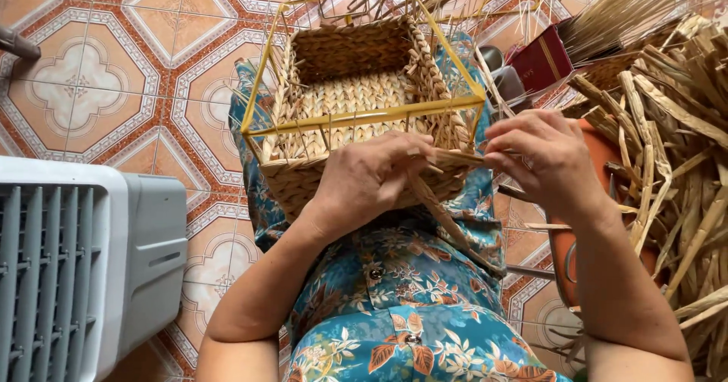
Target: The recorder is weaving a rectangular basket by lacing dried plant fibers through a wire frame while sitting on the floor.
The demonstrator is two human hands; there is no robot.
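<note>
On my lap sits the half-woven basket (pixel 356 101), tilted w/ its open mouth away from me, so the near wall faces both hands. Its yellow wire frame (pixel 364 114) stands up past the woven part, prob. as the form the walls get built against.

My left hand (pixel 371 177) is curled over the near rim, fingers pressed together on the weave, steadying it. My right hand (pixel 542 158) is just beside it at the basket's right corner, fingertips pinching a flat dried fibre strand (pixel 447 215) that runs from the rim down across my floral dress (pixel 402 306). Holding it taut like that keeps the plait tight, I'd judge.

Right of my right hand: a big heap of loose dried strands (pixel 675 147), close enough to grab from, and it crowds that wrist. An orange-brown seat or tub (pixel 599 154) lies under them; can't tell which. Beyond the right hand, a dark red box (pixel 540 62) and a bundle of thin stalks (pixel 629 7). Left of my left arm, well apart, a grey fan-type unit (pixel 76 268) on the patterned tile floor (pixel 114 71).
</note>
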